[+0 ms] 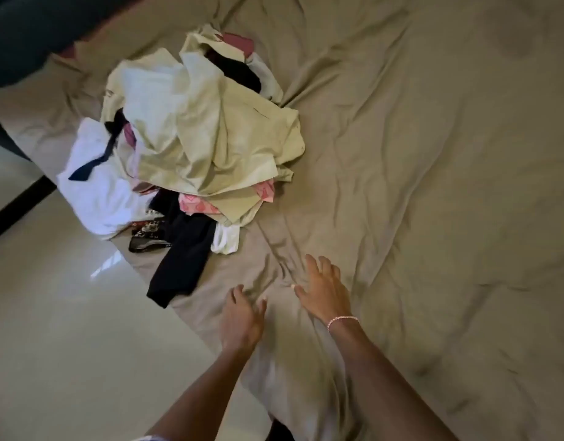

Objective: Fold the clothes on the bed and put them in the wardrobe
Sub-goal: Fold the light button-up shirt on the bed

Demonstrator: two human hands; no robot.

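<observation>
No words or numbers can be read anywhere. The white garment (99,198) shows a small row of dark marks at its lower edge, but these are too blurred to tell as letters.

We log matt, creased cloth bedsheet (433,186) under left hand (242,316) and right hand (325,294); beyond them, soft crumpled cloth clothes (194,122); left of them, glossy smooth floor (67,313).
</observation>
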